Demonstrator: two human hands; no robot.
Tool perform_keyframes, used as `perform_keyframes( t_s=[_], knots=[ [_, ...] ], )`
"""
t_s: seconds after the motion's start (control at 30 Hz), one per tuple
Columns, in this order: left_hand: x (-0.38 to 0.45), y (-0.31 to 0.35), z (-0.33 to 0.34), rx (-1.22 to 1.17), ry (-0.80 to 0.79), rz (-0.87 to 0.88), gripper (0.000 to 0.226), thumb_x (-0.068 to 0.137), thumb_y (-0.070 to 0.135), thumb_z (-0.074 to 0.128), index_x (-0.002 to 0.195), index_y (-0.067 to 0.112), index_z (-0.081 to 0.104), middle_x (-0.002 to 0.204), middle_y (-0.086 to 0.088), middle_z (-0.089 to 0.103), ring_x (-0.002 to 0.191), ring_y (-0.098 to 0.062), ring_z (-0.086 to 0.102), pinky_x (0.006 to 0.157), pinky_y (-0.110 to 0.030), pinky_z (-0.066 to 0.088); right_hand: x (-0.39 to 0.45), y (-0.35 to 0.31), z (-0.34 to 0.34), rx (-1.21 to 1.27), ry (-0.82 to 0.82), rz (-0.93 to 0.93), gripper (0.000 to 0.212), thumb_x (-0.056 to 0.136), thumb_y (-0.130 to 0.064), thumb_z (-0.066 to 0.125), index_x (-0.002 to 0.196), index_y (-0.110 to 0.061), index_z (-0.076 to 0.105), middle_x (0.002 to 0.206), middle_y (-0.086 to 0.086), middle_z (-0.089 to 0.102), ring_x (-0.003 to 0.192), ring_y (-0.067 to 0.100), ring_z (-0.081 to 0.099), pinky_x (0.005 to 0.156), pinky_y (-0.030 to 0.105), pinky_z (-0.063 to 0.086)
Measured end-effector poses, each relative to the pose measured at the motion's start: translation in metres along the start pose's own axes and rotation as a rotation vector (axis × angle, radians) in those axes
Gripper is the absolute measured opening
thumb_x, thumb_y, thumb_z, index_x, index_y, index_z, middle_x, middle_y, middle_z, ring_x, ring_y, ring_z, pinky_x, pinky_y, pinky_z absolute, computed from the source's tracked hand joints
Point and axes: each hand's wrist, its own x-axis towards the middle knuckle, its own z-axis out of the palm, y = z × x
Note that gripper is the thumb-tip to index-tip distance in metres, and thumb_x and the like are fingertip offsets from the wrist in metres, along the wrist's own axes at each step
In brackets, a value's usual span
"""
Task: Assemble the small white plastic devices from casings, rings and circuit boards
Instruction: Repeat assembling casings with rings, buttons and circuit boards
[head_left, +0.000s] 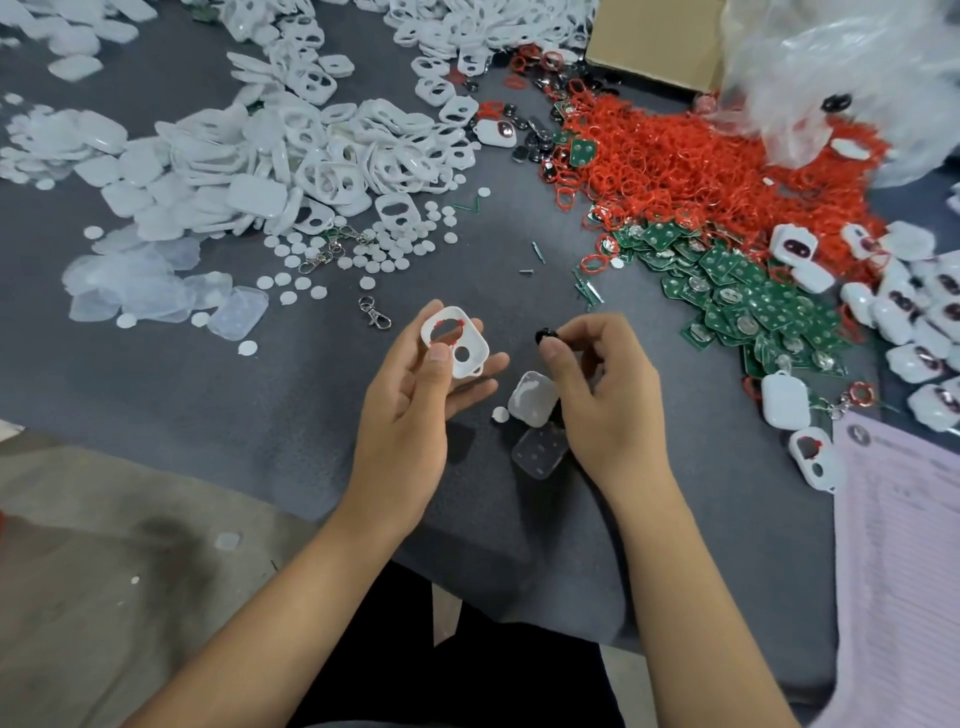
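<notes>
My left hand (415, 410) holds a white casing half (460, 345), thumb on its near edge, fingers beneath. A red ring lines the casing's large oval opening, and a small round hole sits below it. My right hand (597, 384) pinches a small black part (545, 336) between thumb and forefinger, just right of the casing. Two translucent covers (532, 397) (540, 449) lie on the grey table (260, 389) beside my right hand. A heap of red rings (675, 171) and green circuit boards (753, 301) lies to the right.
White casing halves (311, 145) are heaped at the back, with small white discs (384, 249) and metal clasps (374, 312) in front. Assembled white devices (924, 312) pile at the right edge. A cardboard box (654, 41), a plastic bag (857, 78) and pink paper (904, 545) border the right.
</notes>
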Motion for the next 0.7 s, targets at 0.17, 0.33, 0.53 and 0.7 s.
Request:
perform_keyframes(
  t_s=[0.17, 0.33, 0.53, 0.7],
  knots=[
    [0.0, 0.001, 0.001, 0.034, -0.02, -0.014, 0.039, 0.113, 0.011, 0.04, 0.151, 0.007, 0.045, 0.132, -0.01, 0.067, 0.107, -0.027, 0.076, 0.085, -0.026, 0.058, -0.008, -0.008, -0.001, 0.247, 0.029, -0.043, 0.022, 0.097, -0.015, 0.07, 0.098, -0.036, 0.063, 0.084, -0.01, 0.074, 0.078, 0.02, 0.072, 0.068, 0.022, 0.052],
    [-0.002, 0.001, 0.0, 0.017, -0.028, -0.022, 0.039, 0.111, 0.006, 0.043, 0.15, 0.01, 0.047, 0.127, -0.014, 0.071, 0.106, -0.027, 0.076, 0.085, -0.025, 0.059, -0.011, -0.009, -0.002, 0.25, 0.01, -0.077, 0.028, 0.089, -0.018, 0.081, 0.103, -0.039, 0.071, 0.091, -0.011, 0.075, 0.069, 0.018, 0.064, 0.063, 0.022, 0.051],
    [-0.001, 0.0, 0.001, -0.008, -0.035, -0.022, 0.038, 0.11, 0.002, 0.042, 0.146, 0.013, 0.051, 0.123, -0.012, 0.073, 0.103, -0.028, 0.077, 0.085, -0.025, 0.06, -0.011, -0.006, -0.002, 0.242, -0.011, -0.122, 0.037, 0.088, -0.013, 0.081, 0.105, -0.044, 0.07, 0.095, -0.017, 0.072, 0.066, 0.011, 0.057, 0.061, 0.017, 0.046],
    [-0.002, 0.001, 0.002, 0.002, -0.049, -0.013, 0.041, 0.106, 0.01, 0.046, 0.146, 0.015, 0.05, 0.123, -0.01, 0.073, 0.103, -0.029, 0.077, 0.087, -0.028, 0.06, -0.012, -0.006, -0.002, 0.266, -0.018, -0.125, 0.034, 0.089, -0.01, 0.08, 0.107, -0.037, 0.069, 0.094, -0.017, 0.07, 0.068, 0.004, 0.055, 0.061, 0.014, 0.043]
  ],
)
